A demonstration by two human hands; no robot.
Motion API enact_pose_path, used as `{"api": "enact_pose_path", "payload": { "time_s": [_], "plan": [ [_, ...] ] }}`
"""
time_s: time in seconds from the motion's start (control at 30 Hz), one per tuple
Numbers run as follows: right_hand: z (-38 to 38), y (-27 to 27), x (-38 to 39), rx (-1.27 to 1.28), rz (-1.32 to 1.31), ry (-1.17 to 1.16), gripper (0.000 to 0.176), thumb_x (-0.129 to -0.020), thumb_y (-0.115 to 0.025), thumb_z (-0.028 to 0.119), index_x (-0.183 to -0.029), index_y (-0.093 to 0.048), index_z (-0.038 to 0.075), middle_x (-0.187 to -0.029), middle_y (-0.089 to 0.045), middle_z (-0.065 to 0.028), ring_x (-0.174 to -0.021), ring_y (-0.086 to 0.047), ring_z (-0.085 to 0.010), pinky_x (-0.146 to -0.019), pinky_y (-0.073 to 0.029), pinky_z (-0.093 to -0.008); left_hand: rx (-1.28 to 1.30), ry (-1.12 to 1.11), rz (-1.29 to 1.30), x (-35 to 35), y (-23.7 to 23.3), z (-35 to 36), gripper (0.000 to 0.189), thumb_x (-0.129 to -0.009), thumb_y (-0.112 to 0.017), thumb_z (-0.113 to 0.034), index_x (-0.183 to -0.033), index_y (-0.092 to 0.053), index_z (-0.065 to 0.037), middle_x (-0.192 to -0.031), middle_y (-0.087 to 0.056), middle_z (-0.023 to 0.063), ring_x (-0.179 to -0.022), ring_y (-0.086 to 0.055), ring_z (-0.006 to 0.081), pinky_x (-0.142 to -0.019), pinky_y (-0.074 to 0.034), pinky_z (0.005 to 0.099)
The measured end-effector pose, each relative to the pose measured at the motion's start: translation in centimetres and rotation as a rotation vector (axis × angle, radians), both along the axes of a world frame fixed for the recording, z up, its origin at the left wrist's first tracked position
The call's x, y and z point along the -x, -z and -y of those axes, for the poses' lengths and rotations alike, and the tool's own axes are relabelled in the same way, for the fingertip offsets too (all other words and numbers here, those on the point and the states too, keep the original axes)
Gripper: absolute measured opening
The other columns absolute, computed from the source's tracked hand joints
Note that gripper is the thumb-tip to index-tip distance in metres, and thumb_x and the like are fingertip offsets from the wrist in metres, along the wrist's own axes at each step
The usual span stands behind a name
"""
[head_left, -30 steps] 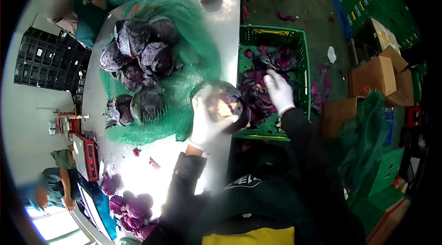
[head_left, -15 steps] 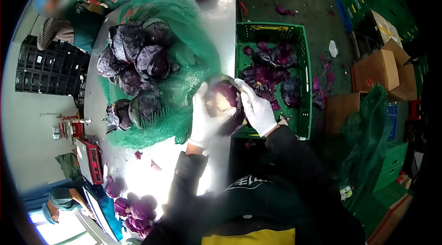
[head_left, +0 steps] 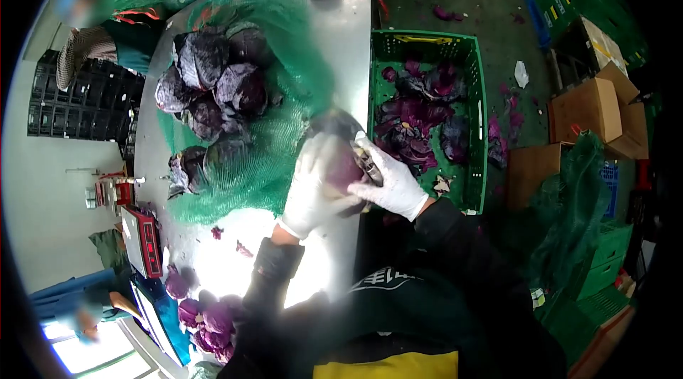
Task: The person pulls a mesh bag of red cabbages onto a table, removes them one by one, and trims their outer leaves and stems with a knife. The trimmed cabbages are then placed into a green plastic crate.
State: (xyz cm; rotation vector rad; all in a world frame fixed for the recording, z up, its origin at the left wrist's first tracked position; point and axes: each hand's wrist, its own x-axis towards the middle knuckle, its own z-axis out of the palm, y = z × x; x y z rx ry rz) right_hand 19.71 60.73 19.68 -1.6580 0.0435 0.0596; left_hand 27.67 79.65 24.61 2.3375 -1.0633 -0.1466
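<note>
No longer showing its pale face, the red cabbage is turning above the table edge, the left hand cupping its left side with curled fingers, the right hand gripping its right, thumb and fingers parted.

A pale wall and bright window stand left, greenish floor right.

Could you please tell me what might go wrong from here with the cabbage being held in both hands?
The cabbage, held between the left hand and the right hand near the edge of the metal table, could slip and drop toward the green crate.
The green net lies close by the left hand and might catch it.
Leaf scraps on the floor near the green crate could perhaps make someone slip.
</note>
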Motion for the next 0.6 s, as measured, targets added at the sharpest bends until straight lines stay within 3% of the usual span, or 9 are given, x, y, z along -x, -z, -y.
{"api": "enact_pose_path", "payload": {
  "time_s": [0.07,0.13,0.2,0.3,0.4,0.47,0.53,0.57,0.6],
  "plan": [
    [0.9,2.0,-0.3,0.071,0.064,0.228,0.056,-0.089,-0.069,0.011,-0.141,-0.049,0.006,-0.113,-0.07,-0.0062,-0.077,-0.062,-0.0078,-0.078,-0.053,-0.0245,0.061,-0.016,-0.044,-0.3,0.6,-0.7,0.111,-0.061,-0.093,-0.025,-0.151,-0.032,0.0,-0.152,-0.033,0.0224,-0.142,-0.034,0.0385,-0.118,-0.029,0.0445],
    [4.7,7.9,-1.0,0.106,-0.205,0.31,0.04,-0.091,-0.063,0.005,-0.131,-0.056,0.004,-0.112,-0.07,-0.007,-0.079,-0.063,-0.0084,-0.079,-0.052,-0.0251,0.18,-0.079,-0.144,-0.1,1.7,-1.2,0.111,-0.061,-0.093,-0.023,-0.15,-0.031,0.002,-0.152,-0.034,0.0223,-0.142,-0.035,0.0369,-0.118,-0.029,0.0429],
    [7.0,11.7,-1.3,0.297,-0.056,0.491,0.042,-0.089,-0.068,0.017,-0.129,-0.06,0.008,-0.11,-0.069,-0.0162,-0.096,-0.069,-0.0244,-0.084,-0.054,-0.035,0.25,-0.125,-0.166,0.5,2.0,-1.3,0.111,-0.062,-0.093,-0.022,-0.15,-0.03,0.003,-0.151,-0.035,0.0221,-0.142,-0.035,0.0354,-0.118,-0.029,0.0417],
    [5.2,-0.4,-1.8,0.325,0.056,0.212,0.06,-0.083,-0.076,0.036,-0.133,-0.058,0.008,-0.105,-0.064,-0.0147,-0.106,-0.062,-0.0291,-0.09,-0.051,-0.0379,0.227,-0.181,-0.086,2.0,1.9,-0.8,0.11,-0.063,-0.093,-0.02,-0.15,-0.03,0.003,-0.15,-0.036,0.022,-0.141,-0.036,0.0348,-0.117,-0.031,0.0414],
    [1.5,-0.5,-1.6,0.204,-0.036,-0.066,0.056,-0.084,-0.075,0.037,-0.129,-0.062,0.008,-0.116,-0.062,-0.0194,-0.105,-0.063,-0.0299,-0.09,-0.051,-0.0366,0.223,-0.123,-0.042,2.9,1.9,-0.3,0.109,-0.062,-0.093,-0.019,-0.15,-0.031,0.002,-0.15,-0.036,0.0223,-0.14,-0.038,0.0359,-0.116,-0.032,0.0427],
    [1.7,1.4,-1.9,0.156,-0.026,0.031,0.04,-0.088,-0.07,0.031,-0.121,-0.065,0.011,-0.09,-0.068,-0.0187,-0.084,-0.069,-0.0337,-0.079,-0.055,-0.0396,0.238,-0.141,-0.112,3.1,2.1,-1.1,0.11,-0.059,-0.095,-0.021,-0.15,-0.035,-0.005,-0.149,-0.035,0.0206,-0.139,-0.038,0.035,-0.116,-0.033,0.0431],
    [2.3,3.9,-2.1,0.64,0.047,0.053,0.031,-0.088,-0.068,0.029,-0.113,-0.067,0.011,-0.081,-0.069,-0.0166,-0.079,-0.069,-0.0371,-0.072,-0.056,-0.0444,0.135,-0.187,-0.09,3.6,2.1,-1.8,0.11,-0.058,-0.096,-0.023,-0.15,-0.036,-0.009,-0.148,-0.033,0.0198,-0.138,-0.037,0.0349,-0.115,-0.035,0.0438],
    [2.6,4.8,-2.0,0.625,0.144,0.083,0.024,-0.091,-0.069,0.024,-0.111,-0.068,0.01,-0.07,-0.065,-0.0112,-0.064,-0.066,-0.0259,-0.065,-0.053,-0.0347,0.143,-0.177,-0.075,4.0,2.2,-2.1,0.111,-0.058,-0.096,-0.023,-0.151,-0.035,-0.009,-0.148,-0.033,0.0199,-0.138,-0.037,0.0352,-0.115,-0.035,0.0441],
    [2.7,3.1,-2.1,0.506,0.02,0.043,0.039,-0.09,-0.071,0.027,-0.124,-0.063,0.009,-0.084,-0.068,-0.012,-0.072,-0.067,-0.0258,-0.068,-0.053,-0.034,0.156,-0.161,-0.055,3.9,2.3,-2.2,0.112,-0.059,-0.096,-0.023,-0.151,-0.035,-0.01,-0.148,-0.033,0.0199,-0.138,-0.037,0.0355,-0.115,-0.035,0.0443]
  ]
}}
